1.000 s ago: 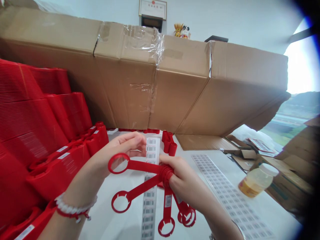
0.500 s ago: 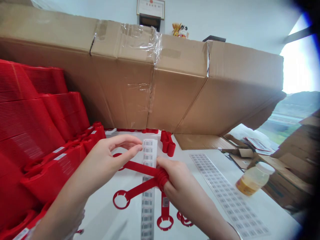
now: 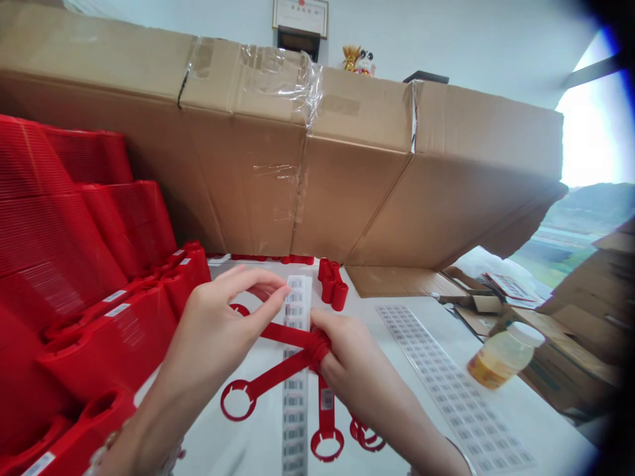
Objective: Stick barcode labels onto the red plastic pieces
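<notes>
My right hand [image 3: 350,350] is closed around a bundle of red plastic straps with ring ends [image 3: 282,367]. Several straps fan out from the grip to the left and downward, and one pointing down carries a white barcode label. Beneath them a narrow strip of barcode labels [image 3: 295,423] lies lengthwise on the white table. My left hand [image 3: 233,311] hovers over the upper part of that strip, thumb and index fingertips pinched together at its edge. Whether a label is between those fingertips is too small to make out. The left hand partly hides one strap's ring.
Stacked red plastic parts [image 3: 99,264] fill the left side. A large cardboard box wall [image 3: 297,165] stands across the back. Small red pieces [image 3: 332,284] lie before it. On the right are a label sheet [image 3: 446,377] and a lidded jar [image 3: 506,355].
My left hand has shifted slightly right, its thumb and index tips now closer together at the label strip. The right hand keeps its grip, and the straps have tilted slightly.
</notes>
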Tool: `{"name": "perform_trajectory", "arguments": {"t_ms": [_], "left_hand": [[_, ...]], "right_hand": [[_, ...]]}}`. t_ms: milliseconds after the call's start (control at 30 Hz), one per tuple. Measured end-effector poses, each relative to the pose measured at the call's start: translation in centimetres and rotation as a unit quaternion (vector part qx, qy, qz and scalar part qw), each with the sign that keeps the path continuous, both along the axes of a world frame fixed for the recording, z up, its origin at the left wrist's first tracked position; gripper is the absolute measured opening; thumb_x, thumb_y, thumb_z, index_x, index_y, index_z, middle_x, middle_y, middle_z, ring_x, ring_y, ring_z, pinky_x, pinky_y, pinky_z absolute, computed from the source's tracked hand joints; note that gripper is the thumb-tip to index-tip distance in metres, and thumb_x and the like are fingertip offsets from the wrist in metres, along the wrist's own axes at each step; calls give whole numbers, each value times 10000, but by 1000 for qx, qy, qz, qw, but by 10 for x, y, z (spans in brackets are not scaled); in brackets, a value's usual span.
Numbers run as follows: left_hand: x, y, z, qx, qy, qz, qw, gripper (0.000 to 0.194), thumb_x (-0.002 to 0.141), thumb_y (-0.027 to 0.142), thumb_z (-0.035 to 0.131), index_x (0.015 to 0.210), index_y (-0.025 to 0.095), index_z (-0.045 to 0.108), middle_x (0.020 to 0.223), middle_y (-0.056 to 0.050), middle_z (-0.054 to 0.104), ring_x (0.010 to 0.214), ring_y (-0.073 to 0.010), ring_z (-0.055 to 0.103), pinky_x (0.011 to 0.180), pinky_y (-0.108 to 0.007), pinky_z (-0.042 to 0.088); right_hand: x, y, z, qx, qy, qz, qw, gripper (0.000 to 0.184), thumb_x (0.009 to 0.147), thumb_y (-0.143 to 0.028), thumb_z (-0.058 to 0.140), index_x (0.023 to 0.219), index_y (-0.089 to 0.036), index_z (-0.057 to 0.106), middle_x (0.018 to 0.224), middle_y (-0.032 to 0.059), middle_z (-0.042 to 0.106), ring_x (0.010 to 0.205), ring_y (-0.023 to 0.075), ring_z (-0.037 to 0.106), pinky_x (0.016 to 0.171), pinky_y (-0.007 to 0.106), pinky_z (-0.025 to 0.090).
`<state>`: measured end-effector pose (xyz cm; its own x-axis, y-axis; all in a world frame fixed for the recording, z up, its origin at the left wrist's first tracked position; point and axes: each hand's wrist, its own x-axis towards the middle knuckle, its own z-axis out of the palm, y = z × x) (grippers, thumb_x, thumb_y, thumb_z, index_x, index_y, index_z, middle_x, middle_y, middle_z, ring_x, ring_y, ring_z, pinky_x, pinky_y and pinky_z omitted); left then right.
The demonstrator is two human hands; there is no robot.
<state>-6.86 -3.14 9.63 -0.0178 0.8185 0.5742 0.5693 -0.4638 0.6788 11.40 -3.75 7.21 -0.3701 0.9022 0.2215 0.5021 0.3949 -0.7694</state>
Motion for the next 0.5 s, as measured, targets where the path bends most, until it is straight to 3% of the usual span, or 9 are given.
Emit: {"name": "perform_trajectory", "arguments": {"t_ms": [67, 133, 267, 333, 400, 433, 500], "left_hand": [[2, -5, 2, 32, 17, -14, 999, 109, 899, 331, 704, 795, 310, 725, 782, 108, 744, 771, -150, 681, 1177, -367, 373], [2, -12, 5, 42, 10, -18, 999, 128, 911, 363, 699, 797, 306, 710, 784, 102, 729, 762, -155, 677, 1243, -409, 291], [-5, -16, 5, 24, -22, 41, 999, 189, 907, 489, 684, 986, 317, 675, 1002, 39, 715, 1007, -234, 672, 1146, -435, 419], [-7, -12, 1, 37, -20, 53, 998, 480, 861, 511, 727, 1258, 307, 553, 1270, -28, 631, 1240, -294, 585, 1139, -461, 432], [-6, -8, -3, 59, 5, 39, 997, 831, 811, 496, 781, 1465, 275, 317, 1528, -108, 403, 1429, -335, 408, 1203, -487, 362], [-5, -7, -5, 70, 18, 34, 997, 913, 795, 490, 798, 1493, 268, 252, 1580, -124, 309, 1464, -342, 345, 1224, -488, 328], [0, -10, -6, 61, 8, 30, 998, 816, 815, 492, 780, 1460, 308, 315, 1560, -84, 327, 1429, -320, 358, 1197, -447, 355]], "right_hand": [[0, 8, -4, -22, 23, 11, 999, 259, 812, -31, 459, 806, -189, 665, 740, 9, 703, 648, 149, 595, 612, 248, 469], [2, 18, -7, -41, 45, 16, 998, 255, 798, -36, 453, 781, -188, 657, 735, 7, 696, 634, 145, 582, 586, 247, 454], [10, 36, -7, -46, 115, 19, 992, 292, 747, -22, 427, 750, -187, 668, 701, 1, 678, 647, 146, 576, 593, 252, 450], [15, 42, -4, -47, 162, 14, 986, 331, 732, -27, 421, 789, -178, 710, 713, 3, 689, 676, 153, 597, 613, 255, 469], [20, 46, -1, -64, 197, -6, 978, 342, 737, -55, 440, 846, -168, 744, 709, 2, 692, 661, 156, 605, 598, 254, 474], [23, 47, 1, -78, 211, -18, 974, 336, 746, -76, 459, 879, -165, 755, 704, 0, 690, 634, 154, 602, 575, 251, 467], [26, 49, 2, -100, 237, -38, 966, 323, 758, -119, 500, 938, -162, 765, 701, -3, 692, 593, 151, 596, 538, 245, 448]]}}
